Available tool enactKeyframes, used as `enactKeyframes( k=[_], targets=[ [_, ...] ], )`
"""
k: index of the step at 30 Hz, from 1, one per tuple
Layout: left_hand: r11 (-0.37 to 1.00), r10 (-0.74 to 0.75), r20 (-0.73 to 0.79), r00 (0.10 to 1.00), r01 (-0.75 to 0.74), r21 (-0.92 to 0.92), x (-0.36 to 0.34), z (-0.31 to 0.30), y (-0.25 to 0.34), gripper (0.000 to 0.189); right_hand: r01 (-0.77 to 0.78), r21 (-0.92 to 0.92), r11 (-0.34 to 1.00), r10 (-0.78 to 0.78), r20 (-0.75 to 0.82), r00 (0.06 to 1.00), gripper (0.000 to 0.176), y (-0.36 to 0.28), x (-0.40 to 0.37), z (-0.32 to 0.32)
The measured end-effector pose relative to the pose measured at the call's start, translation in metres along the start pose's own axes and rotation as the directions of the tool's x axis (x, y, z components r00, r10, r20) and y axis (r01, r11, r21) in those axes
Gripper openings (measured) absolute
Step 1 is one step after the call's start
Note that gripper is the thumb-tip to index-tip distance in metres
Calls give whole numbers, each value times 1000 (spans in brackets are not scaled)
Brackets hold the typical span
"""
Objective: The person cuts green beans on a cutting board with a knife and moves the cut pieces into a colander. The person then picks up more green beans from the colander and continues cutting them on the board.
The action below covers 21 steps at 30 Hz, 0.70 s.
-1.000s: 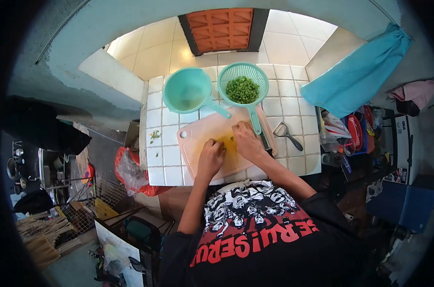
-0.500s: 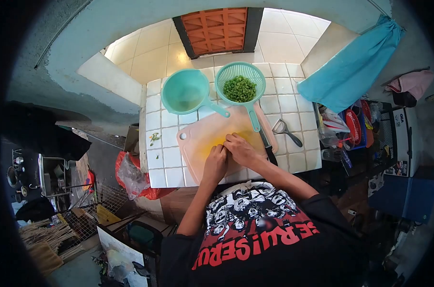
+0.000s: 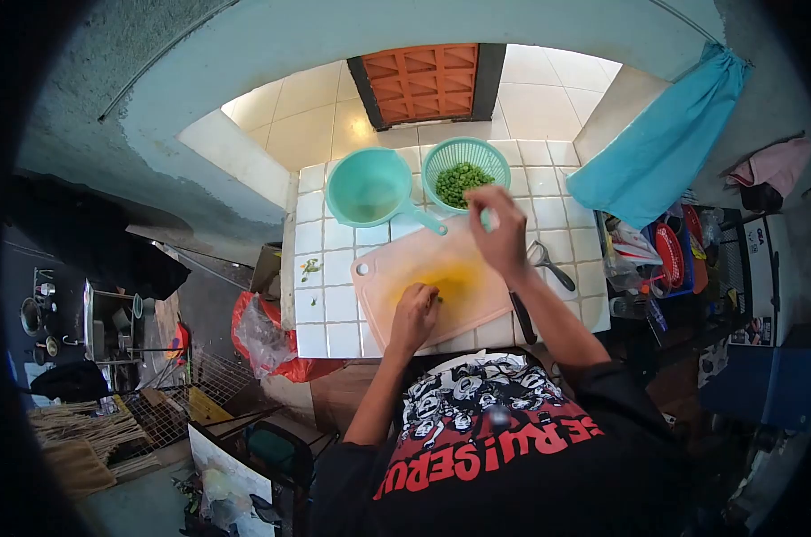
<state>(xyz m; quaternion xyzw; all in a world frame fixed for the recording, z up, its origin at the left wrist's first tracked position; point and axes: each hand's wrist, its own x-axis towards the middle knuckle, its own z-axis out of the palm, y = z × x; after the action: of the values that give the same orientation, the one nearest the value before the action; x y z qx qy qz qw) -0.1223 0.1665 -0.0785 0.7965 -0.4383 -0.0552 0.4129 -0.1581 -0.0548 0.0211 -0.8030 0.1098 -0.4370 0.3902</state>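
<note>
My left hand is closed over the pink cutting board, a small dark green vegetable piece showing at its fingertips. Above the board's far right side, my right hand is raised with thumb and fingers pinched together. Whatever it may hold is too small to make out. Just beyond it stands a light green colander with chopped green vegetables inside, its handle partly hidden by the hand. A yellow stain colours the board's middle. The black-handled knife lies along the right edge, its blade mostly hidden behind my right arm.
A turquoise long-handled bowl stands left of the colander on the white tiled counter. To the right lies a peeler. Green scraps are on the left tiles. A blue cloth hangs at the right, and a red plastic bag at the left.
My hands were together over the board. The right one has lifted away toward the colander, while the left stays over the board. The whole view has shifted slightly.
</note>
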Motion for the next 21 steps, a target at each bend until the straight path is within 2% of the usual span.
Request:
enactKeyframes(
  k=[2, 3, 4, 6, 7, 9, 11, 12, 14, 15, 17, 19, 21],
  targets=[
    [987, -97, 6, 995, 97, -125, 17, -5, 2, 11, -37, -48, 998, 38, 20, 999, 20, 23, 28, -2],
    [988, -93, 7, 996, 93, -126, 30, -9, 7, 11, -76, -94, 993, 80, 43, 996, 19, 32, 34, -5],
    [991, -61, -18, 998, 59, -117, 49, -16, 13, 12, -73, -94, 993, 77, 39, 996, 19, 42, 33, -8],
    [992, 17, -104, 994, -31, -126, 86, -25, 22, 14, -242, -19, 970, 242, 57, 969, 16, 62, 32, -15],
    [986, 59, -165, 985, -84, -145, 105, -26, 27, 14, -235, -17, 972, 235, 62, 970, 16, 63, 31, -20],
    [977, 55, -237, 970, -101, -189, 139, -25, 40, 11, -344, -20, 939, 344, 22, 939, 15, 61, 13, -36],
    [959, 57, -236, 970, -119, -258, 167, -17, 44, 13, -355, -17, 935, 356, 16, 934, 13, 73, -13, -43],
    [959, 49, -233, 971, -111, -262, 178, -10, 40, 13, -414, 8, 910, 413, 38, 910, 12, 78, -27, -45],
    [971, 77, -133, 988, -105, -215, 197, 4, 28, 19, -516, 79, 853, 514, 50, 856, 10, 73, -50, -50],
    [971, 71, -131, 989, -99, -216, 202, 8, 23, 19, -520, 76, 851, 517, 54, 854, 10, 69, -60, -53],
    [940, 337, -280, 899, -335, 56, 203, 16, 11, 23, -576, 94, 812, 578, 9, 816, 10, 66, -81, -58],
    [960, 272, -275, 922, -281, 7, 183, 1, 27, 19, -619, 100, 779, 621, 7, 784, 10, 52, -96, -67],
    [994, 70, -205, 976, -86, -72, 147, -18, 40, 16, -595, 37, 803, 595, 6, 804, 11, 45, -111, -73]
  ],
)
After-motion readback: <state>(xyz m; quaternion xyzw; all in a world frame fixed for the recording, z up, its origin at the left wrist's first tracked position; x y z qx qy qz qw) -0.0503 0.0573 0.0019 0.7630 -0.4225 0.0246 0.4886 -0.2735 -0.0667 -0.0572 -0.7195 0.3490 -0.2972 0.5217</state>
